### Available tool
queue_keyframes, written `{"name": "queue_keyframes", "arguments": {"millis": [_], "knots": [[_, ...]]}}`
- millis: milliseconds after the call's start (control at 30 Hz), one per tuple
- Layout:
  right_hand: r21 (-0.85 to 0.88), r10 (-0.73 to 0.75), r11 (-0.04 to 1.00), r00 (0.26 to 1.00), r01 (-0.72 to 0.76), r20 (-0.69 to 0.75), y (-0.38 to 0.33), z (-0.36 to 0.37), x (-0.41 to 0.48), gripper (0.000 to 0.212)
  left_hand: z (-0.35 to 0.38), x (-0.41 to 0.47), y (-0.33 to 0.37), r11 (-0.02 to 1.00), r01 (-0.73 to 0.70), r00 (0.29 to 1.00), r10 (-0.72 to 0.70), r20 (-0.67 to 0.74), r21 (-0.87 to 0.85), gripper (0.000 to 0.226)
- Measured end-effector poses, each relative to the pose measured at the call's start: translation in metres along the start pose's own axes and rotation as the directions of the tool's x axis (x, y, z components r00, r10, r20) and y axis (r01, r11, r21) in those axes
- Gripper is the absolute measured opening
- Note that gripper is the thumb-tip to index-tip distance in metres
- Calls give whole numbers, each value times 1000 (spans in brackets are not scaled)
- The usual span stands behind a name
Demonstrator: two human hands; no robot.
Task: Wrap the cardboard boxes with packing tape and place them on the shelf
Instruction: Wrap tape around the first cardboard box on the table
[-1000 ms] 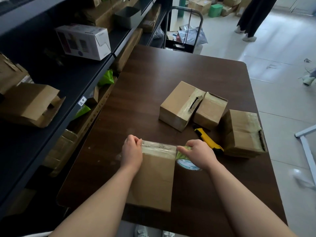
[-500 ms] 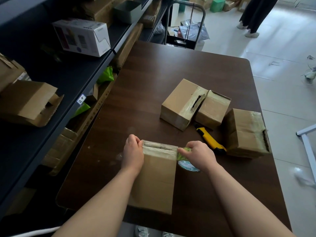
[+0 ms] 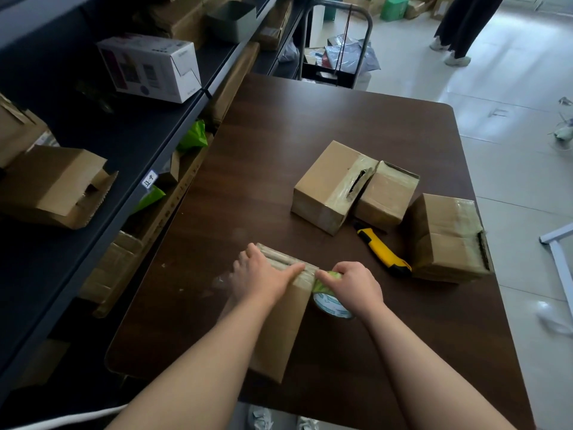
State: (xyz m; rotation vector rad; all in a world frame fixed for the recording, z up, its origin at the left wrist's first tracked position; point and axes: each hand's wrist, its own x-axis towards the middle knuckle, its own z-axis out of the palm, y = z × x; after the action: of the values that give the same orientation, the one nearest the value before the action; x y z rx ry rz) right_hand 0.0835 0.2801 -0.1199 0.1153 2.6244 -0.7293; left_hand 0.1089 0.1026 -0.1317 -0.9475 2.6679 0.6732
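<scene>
A brown cardboard box [image 3: 280,333] lies near the front edge of the dark wooden table [image 3: 310,135]. My left hand [image 3: 259,277] lies flat over the box's far end, fingers pressing along the taped edge. Just right of that edge, my right hand [image 3: 356,288] grips a roll of packing tape [image 3: 330,304] with a green and white core. Three more taped boxes sit further back: a larger box [image 3: 328,184], a small box [image 3: 386,193] leaning on it, and one box [image 3: 446,240] at the right.
A yellow utility knife [image 3: 383,252] lies between the boxes and my right hand. Dark shelves [image 3: 130,141] along the left hold a white carton [image 3: 148,66] and an open brown box [image 3: 52,186]. A trolley [image 3: 336,45] stands beyond the table; a person [image 3: 459,26] stands far back.
My left hand moved from gripping the box's left corner to lying flat across its far taped edge, fingers sliding right toward the roll. The right hand stays on the tape roll.
</scene>
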Motion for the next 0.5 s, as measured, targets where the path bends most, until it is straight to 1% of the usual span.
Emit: {"name": "queue_keyframes", "arguments": {"millis": [33,100,167,267,333,433,500], "knots": [[10,2,1000,1000,-2,-2,1,1,0,38,2,1,1,1000,17,1000,-17,-8,4,125],[36,3,999,1000,-3,0,3,3,1,38,4,2,-1,999,32,999,-32,-34,-12,118],[73,1,997,1000,-2,10,5,4,2,39,3,6,-4,996,44,997,-49,-58,-82,100],[120,-7,993,1000,5,17,8,6,0,38,-3,12,-9,974,53,995,-71,-75,-219,68],[154,-4,988,1000,1,17,10,9,-1,39,-3,16,-13,967,67,991,-94,-98,-246,52],[219,2,976,1000,-5,17,11,15,-6,41,0,21,-16,978,28,987,-60,-152,-205,44],[244,2,970,1000,-5,10,12,19,-8,42,-3,27,-17,980,4,990,-31,-136,-199,42]]}}
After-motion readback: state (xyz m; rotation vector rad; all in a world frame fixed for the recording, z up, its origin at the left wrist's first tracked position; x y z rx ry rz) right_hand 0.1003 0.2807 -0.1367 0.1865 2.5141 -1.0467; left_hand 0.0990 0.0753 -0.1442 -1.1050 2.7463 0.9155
